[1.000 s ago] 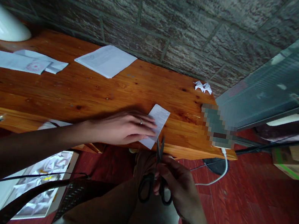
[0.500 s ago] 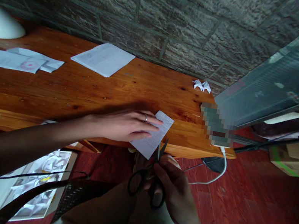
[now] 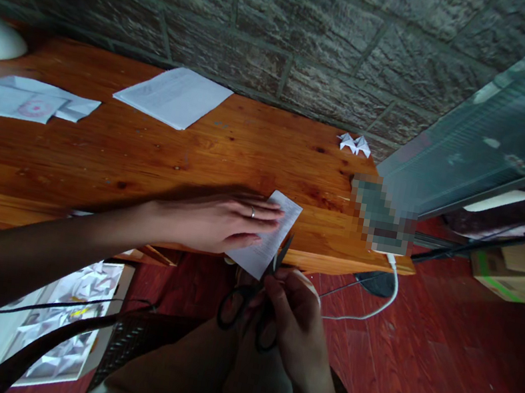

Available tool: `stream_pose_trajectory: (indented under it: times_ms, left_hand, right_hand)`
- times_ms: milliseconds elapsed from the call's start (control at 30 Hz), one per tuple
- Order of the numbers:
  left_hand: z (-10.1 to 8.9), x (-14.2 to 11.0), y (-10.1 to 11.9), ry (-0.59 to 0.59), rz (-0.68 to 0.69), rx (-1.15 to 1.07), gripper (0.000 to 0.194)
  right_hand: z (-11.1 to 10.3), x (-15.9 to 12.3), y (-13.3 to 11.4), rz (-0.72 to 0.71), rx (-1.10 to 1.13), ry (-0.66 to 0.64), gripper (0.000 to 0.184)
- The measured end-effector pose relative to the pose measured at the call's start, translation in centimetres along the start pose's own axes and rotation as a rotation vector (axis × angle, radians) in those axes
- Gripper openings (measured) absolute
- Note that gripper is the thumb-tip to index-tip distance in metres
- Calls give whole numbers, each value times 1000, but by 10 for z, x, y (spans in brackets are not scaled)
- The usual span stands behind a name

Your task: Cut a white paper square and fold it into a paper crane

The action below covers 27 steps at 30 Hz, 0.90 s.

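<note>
Near frame centre, scissors (image 3: 282, 255) held in the right hand's (image 3: 295, 321) fingers have edged left, bringing the blades apparently against the paper (image 3: 258, 255) under the left hand's (image 3: 218, 219) flat fingers.

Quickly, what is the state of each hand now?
Left hand: open, laid flat on the paper slip.
Right hand: closed, holding black-handled scissors.

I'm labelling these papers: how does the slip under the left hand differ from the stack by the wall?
The paper slip is narrow; the paper stack is much broader. The paper slip, under the left hand, overhangs the desk; the paper stack lies wholly on it, untouched. Both are pale, with faint print.
</note>
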<state>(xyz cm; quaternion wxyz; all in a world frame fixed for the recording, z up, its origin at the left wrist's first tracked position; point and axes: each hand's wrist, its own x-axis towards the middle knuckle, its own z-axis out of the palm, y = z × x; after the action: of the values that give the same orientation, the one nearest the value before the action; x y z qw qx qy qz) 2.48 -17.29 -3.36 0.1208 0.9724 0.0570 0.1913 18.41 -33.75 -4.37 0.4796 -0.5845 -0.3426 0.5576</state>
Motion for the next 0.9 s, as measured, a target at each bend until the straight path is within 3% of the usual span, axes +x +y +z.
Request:
stream_pose_trajectory:
  times_ms: [700,900]
  left_hand:
    - [-3,3,-1,-80,4,34,42]
    - [-3,3,-1,-76,12,29,42]
  right_hand:
    - [7,-4,1,-86,-100,132,32]
    - [0,-7,5,-29,-91,98,29]
